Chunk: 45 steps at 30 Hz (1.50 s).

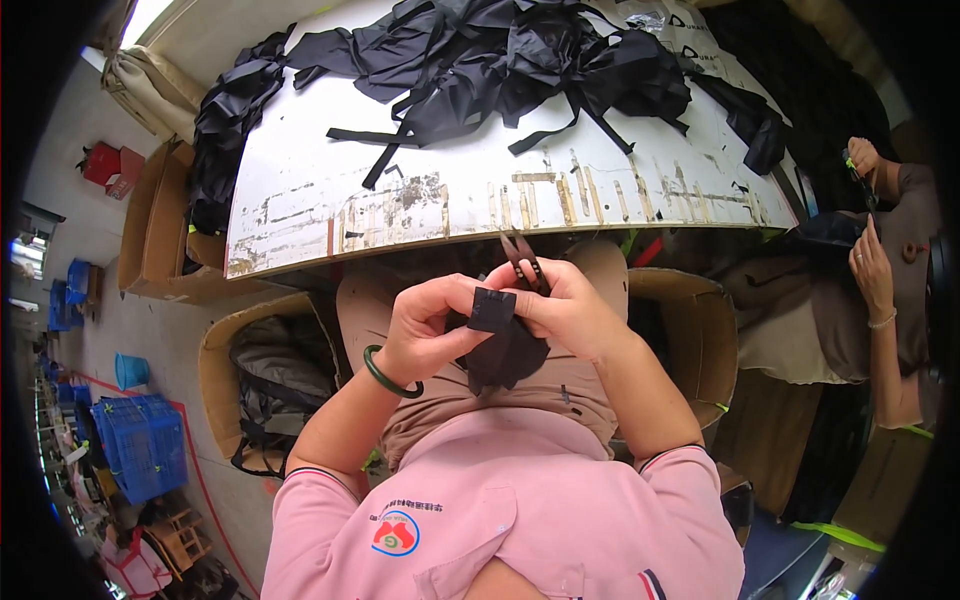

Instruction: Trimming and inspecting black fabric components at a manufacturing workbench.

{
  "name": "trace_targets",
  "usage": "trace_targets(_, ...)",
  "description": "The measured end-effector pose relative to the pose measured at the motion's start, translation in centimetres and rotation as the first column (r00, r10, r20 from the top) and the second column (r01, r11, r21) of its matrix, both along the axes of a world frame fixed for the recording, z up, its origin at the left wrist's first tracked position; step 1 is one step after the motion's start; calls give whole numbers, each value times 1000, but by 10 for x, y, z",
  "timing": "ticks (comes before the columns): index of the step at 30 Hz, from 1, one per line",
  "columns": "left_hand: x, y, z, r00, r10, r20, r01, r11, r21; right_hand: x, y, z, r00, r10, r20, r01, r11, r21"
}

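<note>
Above my lap, my left hand (pixel 428 322) pinches a piece of black fabric (pixel 508 362). A flat, square-ended black strap (pixel 492 310) shows between my two hands, and the rest of the fabric hangs below it. My right hand (pixel 575 308) is closed round a small pair of thread snips (pixel 520 262), their dark blades pointing away from me toward the table edge. Its thumb also presses against the fabric. A green bangle (pixel 385 372) circles my left wrist.
A worn white table (pixel 300 215) stands ahead, with heaped black fabric pieces (pixel 540 75) and loose straps along its far side. Cardboard boxes flank my legs; the left box (pixel 222 375) holds dark cloth. At right, a co-worker's hands (pixel 872 255) handle a dark item.
</note>
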<state>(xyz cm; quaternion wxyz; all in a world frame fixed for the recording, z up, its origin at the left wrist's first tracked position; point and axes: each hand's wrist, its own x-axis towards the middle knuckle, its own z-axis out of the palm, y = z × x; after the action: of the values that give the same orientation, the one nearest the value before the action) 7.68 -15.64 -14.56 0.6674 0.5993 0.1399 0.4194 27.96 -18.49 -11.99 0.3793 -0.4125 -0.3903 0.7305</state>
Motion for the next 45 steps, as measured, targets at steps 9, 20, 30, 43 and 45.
trace_targets(9, 9, 0, -21, 906, 414, 91, -422, 900, 112, -12, -42, -4, 897, -349, 272, 188, 857, 479)
trace_targets(20, 14, -5, -20, 853, 519, 58, -512, 808, 292, -30, -42, -7, 983, -164, 82, 153, 981, 117)
trace_targets(30, 16, -5, -18, 835, 545, 74, -519, 735, 436, -33, -40, -8, 851, -365, 378, 156, 862, 483)
trace_targets(43, 12, -3, -22, 864, 500, 58, -456, 729, 511, -27, -42, -10, 863, -311, 397, 108, 884, 456)
trace_targets(45, 11, -2, -23, 873, 484, 59, -439, 727, 528, -27, -41, -10, 875, -312, 370, 125, 884, 450)
